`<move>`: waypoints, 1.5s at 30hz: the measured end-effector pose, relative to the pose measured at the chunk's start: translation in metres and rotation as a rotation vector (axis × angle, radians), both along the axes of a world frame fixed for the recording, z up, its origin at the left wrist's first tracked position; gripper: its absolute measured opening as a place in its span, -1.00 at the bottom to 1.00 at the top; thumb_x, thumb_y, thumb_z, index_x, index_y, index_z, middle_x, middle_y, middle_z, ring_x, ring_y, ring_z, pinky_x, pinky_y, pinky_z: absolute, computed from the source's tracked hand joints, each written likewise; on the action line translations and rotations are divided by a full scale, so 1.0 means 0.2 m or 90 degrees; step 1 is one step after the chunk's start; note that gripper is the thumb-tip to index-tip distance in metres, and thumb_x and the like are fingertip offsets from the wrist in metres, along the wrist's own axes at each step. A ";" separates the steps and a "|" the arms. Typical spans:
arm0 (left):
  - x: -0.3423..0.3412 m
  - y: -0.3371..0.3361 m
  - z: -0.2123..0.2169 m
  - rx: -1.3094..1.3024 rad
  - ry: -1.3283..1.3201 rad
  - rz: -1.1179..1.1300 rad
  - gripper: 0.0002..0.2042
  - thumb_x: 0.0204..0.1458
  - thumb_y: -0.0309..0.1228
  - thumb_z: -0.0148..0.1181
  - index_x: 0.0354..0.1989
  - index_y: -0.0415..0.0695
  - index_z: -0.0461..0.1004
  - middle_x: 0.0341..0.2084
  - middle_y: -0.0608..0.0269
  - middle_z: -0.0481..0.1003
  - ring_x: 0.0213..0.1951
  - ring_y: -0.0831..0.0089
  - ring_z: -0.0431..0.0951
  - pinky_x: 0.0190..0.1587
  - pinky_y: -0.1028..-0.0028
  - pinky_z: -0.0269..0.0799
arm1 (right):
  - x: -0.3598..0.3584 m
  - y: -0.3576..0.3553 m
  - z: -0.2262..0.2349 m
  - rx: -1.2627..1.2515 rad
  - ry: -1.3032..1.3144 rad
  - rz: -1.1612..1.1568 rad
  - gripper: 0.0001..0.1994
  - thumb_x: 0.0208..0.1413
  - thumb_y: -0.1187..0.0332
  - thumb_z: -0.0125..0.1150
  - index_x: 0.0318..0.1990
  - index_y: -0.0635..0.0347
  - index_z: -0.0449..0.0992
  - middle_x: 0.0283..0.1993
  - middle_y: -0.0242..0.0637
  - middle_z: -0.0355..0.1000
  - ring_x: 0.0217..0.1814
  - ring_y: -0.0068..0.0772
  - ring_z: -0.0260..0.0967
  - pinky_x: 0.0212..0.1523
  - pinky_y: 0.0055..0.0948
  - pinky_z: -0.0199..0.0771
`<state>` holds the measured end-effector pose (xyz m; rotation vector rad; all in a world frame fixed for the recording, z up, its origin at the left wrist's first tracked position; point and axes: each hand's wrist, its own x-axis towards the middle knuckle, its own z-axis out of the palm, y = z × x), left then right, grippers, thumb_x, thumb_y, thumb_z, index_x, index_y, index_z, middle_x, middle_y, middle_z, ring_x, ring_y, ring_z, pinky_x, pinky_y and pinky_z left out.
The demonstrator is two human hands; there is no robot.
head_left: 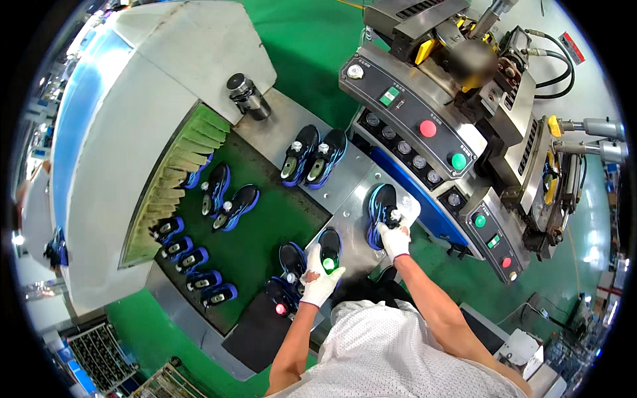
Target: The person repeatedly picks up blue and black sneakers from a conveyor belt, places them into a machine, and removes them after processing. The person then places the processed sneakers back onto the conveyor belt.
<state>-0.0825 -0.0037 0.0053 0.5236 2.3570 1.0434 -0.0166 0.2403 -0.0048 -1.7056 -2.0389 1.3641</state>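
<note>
Two gloved hands work at the near end of a steel table (348, 182), each closed on its own shoe. The left hand (320, 277) in a white glove wraps around the heel end of a black shoe (329, 247) with a green-lit insert showing between the fingers; this shoe lies directly at twelve o'clock from the hand, touching it. The right hand (396, 239), also white-gloved, grips the near end of a blue-and-black shoe (381, 212) with streaked side panels and a white plug at its opening; that shoe extends to about eleven o'clock from the hand. The two hands are apart, the right one at roughly two o'clock from the left.

Both shoes lie with their long axes running near-to-far, toes toward twelve o'clock, the right one leaning slightly toward eleven. A further pair of blue shoes (313, 156) sits at the table's far end, and more shoes (226, 199) ride on a dark green belt (265, 232) at nine o'clock. A control panel (415, 126) with red and green buttons stands at one o'clock.
</note>
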 end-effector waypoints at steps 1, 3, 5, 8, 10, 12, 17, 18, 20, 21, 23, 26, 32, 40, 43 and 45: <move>-0.11 0.07 0.13 0.012 -0.006 -0.013 -0.02 -0.13 -0.29 0.57 0.44 -0.32 0.09 0.36 -0.21 0.24 0.40 -0.04 0.24 0.45 0.19 0.15 | 0.03 0.00 -0.21 0.094 -0.166 0.127 -0.40 0.18 0.14 0.27 0.32 0.20 0.36 0.03 0.18 0.51 0.05 0.15 0.51 0.06 -0.11 0.50; -0.33 0.17 0.16 0.092 -0.017 0.047 -0.12 -0.07 -0.37 0.54 0.42 -0.30 0.15 0.35 -0.21 0.28 0.39 0.00 0.30 0.42 0.21 0.23 | 0.06 -0.04 -0.52 0.234 -0.170 0.183 -0.56 0.26 0.16 0.14 0.21 0.16 0.47 -0.13 0.11 0.56 -0.15 0.12 0.55 -0.08 -0.08 0.51; -0.57 0.29 0.15 0.165 0.009 0.071 -0.23 0.00 -0.46 0.47 0.39 -0.28 0.21 0.32 -0.20 0.33 0.34 0.03 0.39 0.37 0.23 0.31 | 0.06 -0.06 -0.67 0.303 -0.214 0.206 -0.65 0.32 0.16 0.05 0.10 0.13 0.56 -0.25 0.05 0.59 -0.29 0.09 0.57 -0.18 -0.04 0.51; -0.92 0.41 0.02 0.185 0.064 0.038 -0.29 0.04 -0.52 0.42 0.37 -0.29 0.22 0.28 -0.18 0.38 0.30 0.06 0.45 0.34 0.24 0.36 | -0.21 -0.06 -0.29 0.104 -0.156 0.095 -0.36 0.13 0.12 0.30 0.31 0.22 0.32 -0.06 0.12 0.57 -0.03 0.11 0.56 0.02 -0.10 0.49; -1.08 0.50 -0.09 0.178 0.129 -0.024 -0.29 0.04 -0.52 0.42 0.38 -0.28 0.22 0.25 -0.18 0.40 0.28 0.08 0.46 0.31 0.24 0.39 | -0.36 -0.04 0.07 0.075 -0.171 0.066 -0.21 0.08 0.12 0.39 0.40 0.31 0.22 0.15 0.15 0.49 0.21 0.11 0.47 0.24 -0.12 0.38; -1.18 0.62 -0.10 0.125 0.173 -0.119 -0.26 0.04 -0.36 0.41 0.39 -0.24 0.21 0.26 -0.18 0.39 0.26 -0.03 0.44 0.32 0.15 0.33 | -0.41 0.01 0.23 0.167 -0.063 0.077 -0.26 0.14 0.19 0.34 0.40 0.38 0.23 0.32 0.13 0.38 0.39 0.03 0.33 0.41 -0.15 0.24; -1.23 0.76 -0.38 -0.031 0.133 -0.093 -0.14 -0.02 -0.14 0.41 0.44 -0.17 0.15 0.20 -0.20 0.44 0.22 -0.09 0.47 0.26 0.01 0.35 | -0.67 0.03 1.08 -0.072 0.395 0.354 -0.34 0.21 0.32 0.27 0.41 0.38 0.23 0.37 0.02 0.36 0.45 -0.16 0.28 0.46 -0.22 0.20; -1.22 0.84 -0.31 -0.083 0.070 -0.127 -0.12 -0.03 -0.12 0.43 0.43 -0.25 0.15 0.20 -0.26 0.43 0.21 -0.12 0.47 0.26 0.05 0.37 | -0.65 0.02 1.24 -0.057 0.436 0.446 -0.35 0.20 0.31 0.28 0.40 0.37 0.24 0.37 0.02 0.36 0.44 -0.16 0.29 0.45 -0.22 0.22; -1.28 0.80 -0.28 -0.145 0.086 -0.127 -0.09 -0.05 -0.09 0.45 0.40 -0.35 0.16 0.21 -0.32 0.42 0.20 -0.15 0.47 0.25 0.09 0.39 | -0.63 -0.03 1.41 -0.053 0.505 0.613 -0.37 0.20 0.31 0.28 0.38 0.36 0.27 0.36 0.02 0.37 0.43 -0.16 0.30 0.43 -0.22 0.24; -1.30 0.78 -0.33 -0.129 0.145 -0.140 -0.08 -0.05 -0.07 0.44 0.39 -0.38 0.17 0.22 -0.32 0.42 0.21 -0.14 0.48 0.25 0.09 0.40 | -0.60 -0.04 1.47 -0.046 0.525 0.666 -0.37 0.19 0.31 0.29 0.37 0.35 0.28 0.35 0.01 0.37 0.42 -0.16 0.31 0.42 -0.22 0.26; -1.33 0.81 -0.31 -0.191 0.155 -0.170 -0.13 -0.08 -0.06 0.40 0.38 -0.25 0.19 0.11 -0.25 0.50 0.16 -0.18 0.50 0.21 -0.07 0.38 | -0.52 -0.07 1.53 -0.021 0.531 0.730 -0.39 0.18 0.30 0.29 0.36 0.33 0.31 0.34 0.01 0.38 0.41 -0.16 0.33 0.40 -0.21 0.28; -1.27 0.89 -0.30 -0.186 0.172 -0.171 -0.15 -0.08 -0.09 0.40 0.36 -0.26 0.22 0.16 -0.26 0.48 0.20 -0.15 0.49 0.23 -0.03 0.38 | -0.39 -0.09 1.60 0.026 0.521 0.754 -0.41 0.17 0.30 0.30 0.33 0.31 0.34 0.33 0.00 0.39 0.39 -0.16 0.35 0.37 -0.21 0.32; -1.11 0.67 -0.28 -0.035 0.136 -0.063 -0.26 0.06 -0.15 0.36 0.35 -0.28 0.25 0.19 -0.25 0.44 0.23 -0.12 0.45 0.24 0.03 0.37 | -0.19 -0.08 1.66 0.082 0.535 0.795 -0.46 0.15 0.28 0.31 0.28 0.27 0.42 0.31 -0.02 0.41 0.35 -0.15 0.39 0.31 -0.20 0.40; -0.32 -0.07 0.02 0.192 -0.073 0.187 -0.38 0.22 -0.45 0.24 0.40 -0.38 0.14 0.33 -0.24 0.31 0.37 0.03 0.35 0.43 0.20 0.23 | 0.11 0.04 0.59 -0.052 0.132 0.221 -0.28 0.13 0.23 0.37 0.38 0.35 0.24 0.38 0.10 0.34 0.42 -0.03 0.34 0.38 -0.16 0.34; 0.08 -0.24 0.10 0.150 -0.130 0.182 -0.25 0.06 -0.55 0.37 0.41 -0.35 0.12 0.34 -0.21 0.28 0.38 0.00 0.31 0.44 0.15 0.20 | 0.13 0.03 0.16 -0.065 0.077 0.117 -0.13 0.10 0.12 0.41 0.44 0.38 0.11 0.41 0.12 0.30 0.45 0.02 0.30 0.42 -0.13 0.28; 0.24 -0.22 0.05 0.064 -0.140 0.148 -0.14 -0.05 -0.53 0.48 0.41 -0.34 0.08 0.35 -0.18 0.25 0.38 0.02 0.29 0.45 0.17 0.17 | -0.02 -0.02 0.04 -0.022 0.021 0.105 -0.06 0.06 0.03 0.42 0.44 0.40 0.08 0.31 0.12 0.40 0.34 0.07 0.41 0.31 -0.13 0.39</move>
